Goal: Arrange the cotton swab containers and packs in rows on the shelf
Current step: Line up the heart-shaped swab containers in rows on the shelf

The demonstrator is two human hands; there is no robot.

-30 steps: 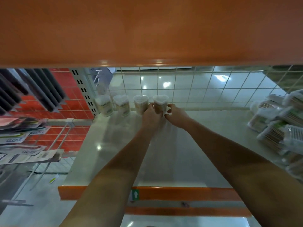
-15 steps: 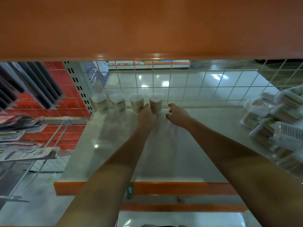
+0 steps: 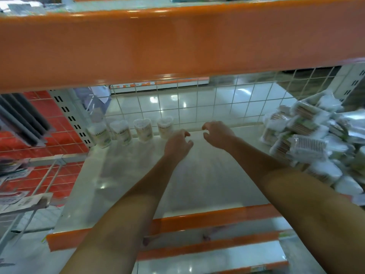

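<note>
Pale shelf (image 3: 128, 175) runs back to a wire grid (image 3: 217, 103), under an orange shelf edge (image 3: 177, 42). Four heart-topped swab containers (image 3: 143, 129) stand in a row at the far left. Swab packs (image 3: 308, 139) lie heaped at the right. Both hands hover mid-shelf, holding nothing: left hand (image 3: 177, 144) loosely curled just right of the last container, right hand (image 3: 217, 134) likewise curled, apart from it. A careless left wrist could topple that tall, light container into its neighbours; tugging one pack may slide the heap.
</note>
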